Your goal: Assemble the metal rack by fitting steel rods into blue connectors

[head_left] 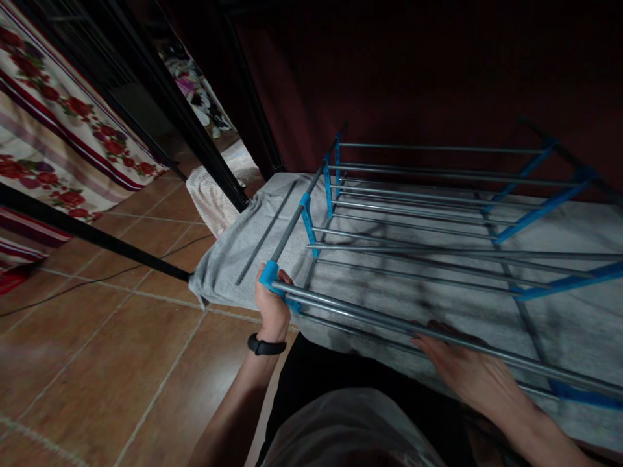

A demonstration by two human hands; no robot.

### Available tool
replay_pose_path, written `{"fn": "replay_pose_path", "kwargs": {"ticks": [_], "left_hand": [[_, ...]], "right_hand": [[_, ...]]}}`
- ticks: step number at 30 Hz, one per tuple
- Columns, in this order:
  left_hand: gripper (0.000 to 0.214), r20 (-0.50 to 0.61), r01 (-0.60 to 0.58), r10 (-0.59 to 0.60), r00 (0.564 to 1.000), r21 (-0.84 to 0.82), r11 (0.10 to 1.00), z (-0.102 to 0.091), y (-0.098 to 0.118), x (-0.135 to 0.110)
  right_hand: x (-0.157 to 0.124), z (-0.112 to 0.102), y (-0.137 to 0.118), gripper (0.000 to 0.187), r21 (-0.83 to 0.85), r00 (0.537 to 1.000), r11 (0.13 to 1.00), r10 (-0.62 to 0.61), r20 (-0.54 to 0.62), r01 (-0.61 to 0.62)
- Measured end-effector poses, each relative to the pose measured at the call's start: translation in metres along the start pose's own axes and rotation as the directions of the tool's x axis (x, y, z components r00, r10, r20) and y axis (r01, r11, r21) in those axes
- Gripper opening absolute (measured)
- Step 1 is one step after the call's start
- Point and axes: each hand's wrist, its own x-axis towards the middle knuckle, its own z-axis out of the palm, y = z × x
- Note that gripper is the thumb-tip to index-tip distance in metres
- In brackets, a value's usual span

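A rack of grey metal tubes with blue plastic connectors, like a shoe rack, stands in front of me. My left hand (273,308) is closed around the blue corner connector (268,275) at its near left end. Along the near edge, my right hand (470,363) holds the metal tube (360,314) from below, its fingertips partly hidden by the tube. Another metal tube (438,251) runs slantwise across the rack. To the left, a loose rod (265,235) lies on the grey cloth (224,263).
Dark red panelling (413,84) rises behind the rack. Black metal posts (160,263) slant in from the left, near a flowered curtain (73,123). Brown floor tiles (146,363) and a thin cable (87,281) lie at left. A pale striped cloth (214,194) hangs beyond.
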Motion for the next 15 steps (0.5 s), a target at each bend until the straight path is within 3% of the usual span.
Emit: {"fn": "replay_pose_path", "kwargs": {"ticks": [5,15], "left_hand": [[0.045,0.003,-0.057,0.057,0.998,0.047,0.997,-0.0012,-0.0011,0.0005],[0.031,-0.065,-0.011,0.014,0.998,0.049,0.999,0.0018,0.0005,0.0072]], "right_hand": [[0.0036,-0.0020,-0.0009,0.038,0.033,0.998,0.997,0.064,0.016,-0.065],[0.0085,-0.0005,-0.0042,0.036,0.088,0.987,0.985,0.142,0.074,-0.148]]}}
